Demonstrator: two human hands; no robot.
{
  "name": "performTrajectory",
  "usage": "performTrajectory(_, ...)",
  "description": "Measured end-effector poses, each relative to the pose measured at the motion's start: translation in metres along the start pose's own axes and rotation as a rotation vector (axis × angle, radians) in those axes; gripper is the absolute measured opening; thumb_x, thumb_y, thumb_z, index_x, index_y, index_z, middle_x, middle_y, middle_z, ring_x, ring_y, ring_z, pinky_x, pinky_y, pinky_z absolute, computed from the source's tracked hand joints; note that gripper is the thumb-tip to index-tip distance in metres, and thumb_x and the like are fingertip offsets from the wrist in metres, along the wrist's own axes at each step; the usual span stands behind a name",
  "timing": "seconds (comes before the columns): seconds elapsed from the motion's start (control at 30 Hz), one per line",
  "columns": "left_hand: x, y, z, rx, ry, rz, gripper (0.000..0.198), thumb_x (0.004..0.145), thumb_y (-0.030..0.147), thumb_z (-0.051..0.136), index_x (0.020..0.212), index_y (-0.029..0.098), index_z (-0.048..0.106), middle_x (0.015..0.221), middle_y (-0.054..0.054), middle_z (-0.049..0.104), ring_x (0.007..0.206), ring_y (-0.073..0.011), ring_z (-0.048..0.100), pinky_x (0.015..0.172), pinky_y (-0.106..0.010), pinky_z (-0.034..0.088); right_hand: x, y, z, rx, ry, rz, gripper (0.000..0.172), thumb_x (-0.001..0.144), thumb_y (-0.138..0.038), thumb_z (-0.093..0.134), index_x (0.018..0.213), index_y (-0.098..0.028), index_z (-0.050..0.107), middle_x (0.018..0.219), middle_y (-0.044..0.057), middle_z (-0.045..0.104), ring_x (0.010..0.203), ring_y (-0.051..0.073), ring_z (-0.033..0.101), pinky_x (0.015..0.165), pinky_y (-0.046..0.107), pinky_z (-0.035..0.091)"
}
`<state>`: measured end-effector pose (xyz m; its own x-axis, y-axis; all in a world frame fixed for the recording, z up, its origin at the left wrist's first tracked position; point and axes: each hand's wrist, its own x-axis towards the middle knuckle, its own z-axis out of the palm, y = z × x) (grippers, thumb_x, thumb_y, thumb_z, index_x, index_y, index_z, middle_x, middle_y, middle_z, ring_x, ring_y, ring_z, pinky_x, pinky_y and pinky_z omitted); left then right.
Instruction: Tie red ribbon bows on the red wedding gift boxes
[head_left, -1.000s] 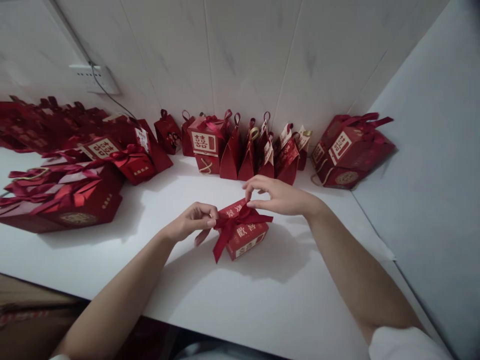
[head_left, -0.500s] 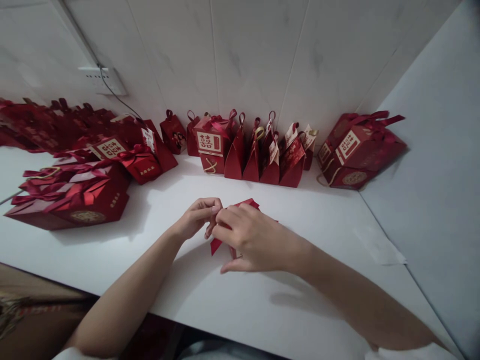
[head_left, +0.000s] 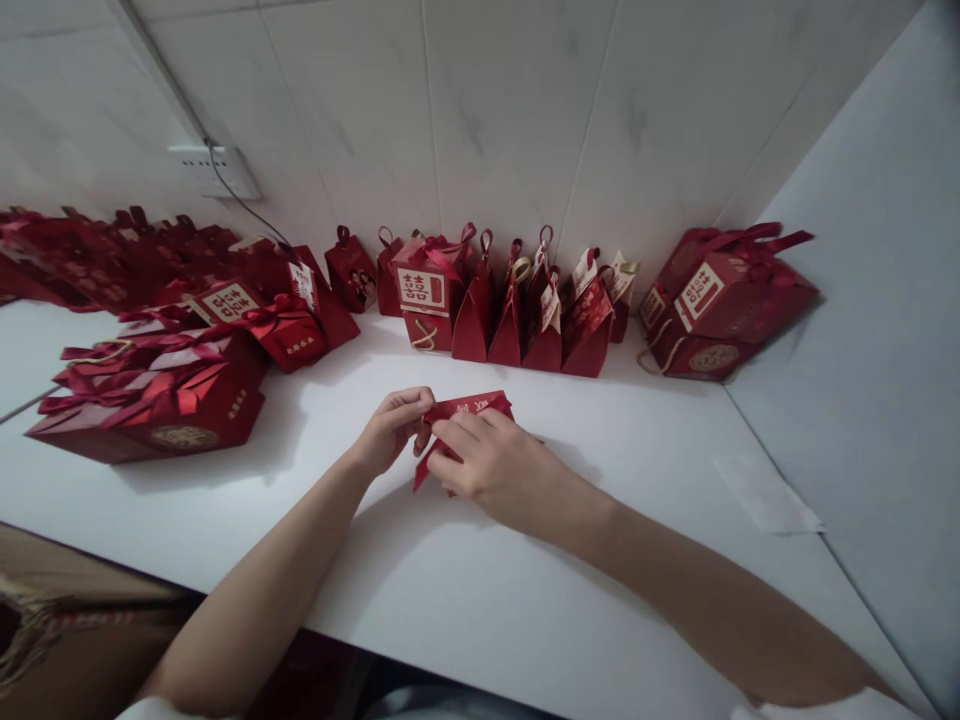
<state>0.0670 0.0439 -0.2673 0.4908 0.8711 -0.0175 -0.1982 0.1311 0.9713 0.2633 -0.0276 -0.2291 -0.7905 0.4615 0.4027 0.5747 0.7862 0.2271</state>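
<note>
In the middle of the white table, a small red gift box (head_left: 469, 404) with gold lettering sits mostly hidden under my right hand. My left hand (head_left: 393, 432) is closed in a pinch at the box's left corner, with red ribbon at its fingertips. Curled over the front of the box, my right hand (head_left: 499, 462) has its fingertips closed on the ribbon close to my left fingers. A loose tail of red ribbon (head_left: 423, 472) hangs below them. The exact hold of the right fingers is partly hidden.
Red boxes with bows (head_left: 195, 400) stand at the left. A row of pointed red boxes (head_left: 506, 320) lines the wall, and more bow-topped boxes (head_left: 724, 310) fill the right corner. A white paper strip (head_left: 769, 495) lies at the right edge. A cardboard box (head_left: 82, 620) is at lower left.
My right hand has tilted and its thumb has tucked in, uncovering more of the lettered box top. Both hands stay together at the ribbon. The view has shifted slightly.
</note>
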Motion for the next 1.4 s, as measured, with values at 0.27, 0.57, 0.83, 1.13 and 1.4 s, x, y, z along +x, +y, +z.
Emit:
performTrajectory(0.27, 0.001, -0.004, -0.002, 0.271, -0.092, 0.053, 0.034, 0.089, 0.036, 0.062, 0.065, 0.014, 0.054, 0.050, 0.000, 0.056, 0.045, -0.0092, 0.050, 0.045, -0.020, 0.040, -0.003, 0.008, -0.021, 0.097, -0.155, -0.039, 0.017, 0.091, -0.004, 0.048, 0.089, -0.014, 0.062, 0.087, 0.007, 0.065, 0.082, 0.020, 0.059, 0.072, 0.032, 0.043)
performTrajectory(0.57, 0.000, -0.003, 0.002, 0.292, -0.045, 0.063, 0.032, 0.087, 0.038, 0.065, 0.068, 0.015, 0.054, 0.051, 0.002, 0.054, 0.045, -0.0084, 0.049, 0.046, -0.020, 0.039, -0.003, -0.004, -0.021, 0.014, -0.060, 0.017, 0.018, 0.094, -0.013, 0.048, 0.108, -0.013, 0.059, 0.096, 0.009, 0.064, 0.086, 0.022, 0.056, 0.075, 0.036, 0.043)
performTrajectory(0.83, 0.002, -0.007, 0.000, 0.254, -0.073, 0.050, 0.030, 0.089, 0.036, 0.063, 0.071, 0.014, 0.054, 0.051, 0.004, 0.050, 0.042, -0.0062, 0.044, 0.041, -0.017, 0.035, 0.003, -0.018, 0.016, -0.137, 0.070, 0.196, 0.028, 0.093, -0.003, 0.038, 0.090, -0.014, 0.064, 0.086, 0.009, 0.063, 0.079, 0.021, 0.054, 0.074, 0.037, 0.042)
performTrajectory(1.13, 0.002, -0.007, 0.010, 0.361, 0.114, 0.103, 0.037, 0.087, 0.047, 0.063, 0.073, 0.019, 0.043, 0.050, 0.006, 0.047, 0.041, -0.0071, 0.042, 0.040, -0.018, 0.035, -0.011, 0.015, -0.033, 0.523, -0.162, 0.282, 0.014, 0.096, -0.023, 0.055, 0.089, -0.018, 0.066, 0.083, 0.001, 0.070, 0.071, 0.016, 0.062, 0.065, 0.029, 0.044)
performTrajectory(1.4, -0.004, -0.004, 0.029, 0.559, 0.261, 0.124, 0.047, 0.072, 0.046, 0.078, 0.068, 0.018, 0.040, 0.058, 0.005, 0.044, 0.053, -0.0077, 0.039, 0.046, -0.019, 0.027, -0.010, 0.024, -0.037, 0.542, -0.238, 0.168, 0.014, 0.092, -0.021, 0.062, 0.088, -0.020, 0.075, 0.084, 0.002, 0.077, 0.085, 0.020, 0.069, 0.094, 0.041, 0.047)
